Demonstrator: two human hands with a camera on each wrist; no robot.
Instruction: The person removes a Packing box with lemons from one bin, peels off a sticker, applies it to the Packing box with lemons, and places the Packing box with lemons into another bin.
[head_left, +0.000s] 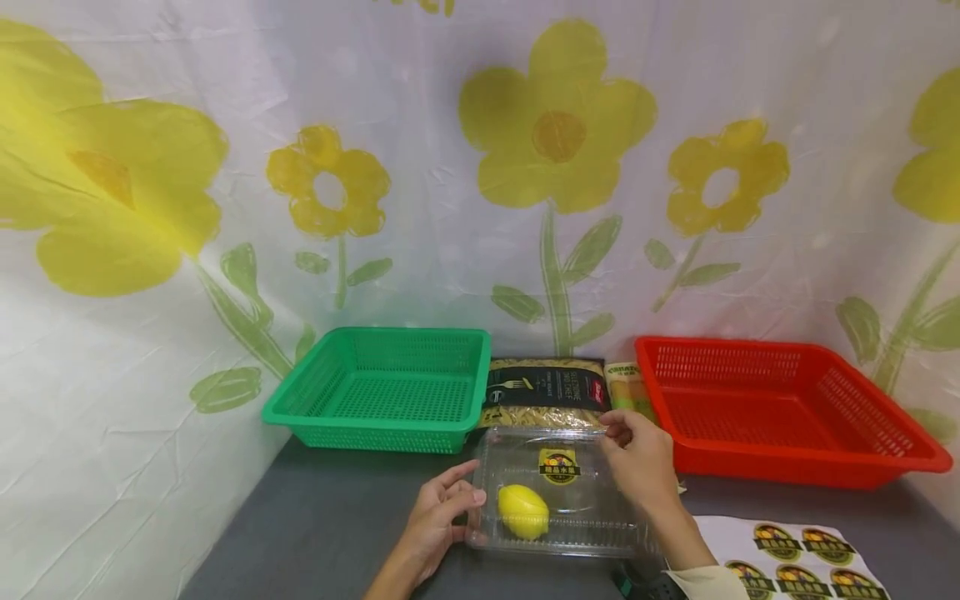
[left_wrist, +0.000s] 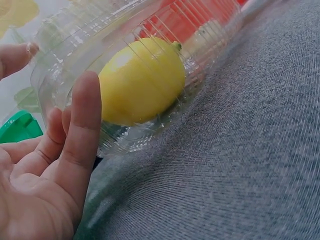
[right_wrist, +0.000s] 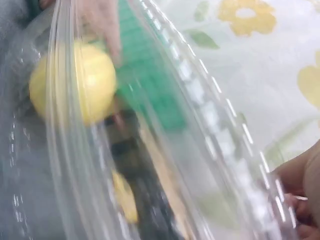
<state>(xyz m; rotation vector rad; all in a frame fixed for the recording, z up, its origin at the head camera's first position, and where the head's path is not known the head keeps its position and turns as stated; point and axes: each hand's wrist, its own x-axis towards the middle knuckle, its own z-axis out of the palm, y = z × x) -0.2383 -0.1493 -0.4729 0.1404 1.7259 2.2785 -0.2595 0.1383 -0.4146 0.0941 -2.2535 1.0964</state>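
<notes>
A clear plastic clamshell box [head_left: 585, 500] lies tilted over the dark table, with a yellow lemon [head_left: 523, 512] inside its left half. A black and yellow sticker [head_left: 559, 467] shows on the lid. My left hand [head_left: 442, 510] holds the box's left end, its fingers along the corner; the left wrist view shows the lemon [left_wrist: 142, 82] close behind the clear wall. At the far right corner, my right hand [head_left: 641, 460] pinches the rim between thumb and fingers. The right wrist view is blurred, with fingers [right_wrist: 300, 200] at the rim.
A green basket [head_left: 375, 437] stands back left, a red basket [head_left: 780, 462] back right. Between them lie a pasta bag [head_left: 546, 392] and another packet [head_left: 628, 387]. A white sticker sheet [head_left: 720, 533] lies front right, and a dark object [head_left: 648, 583] sits near the right wrist.
</notes>
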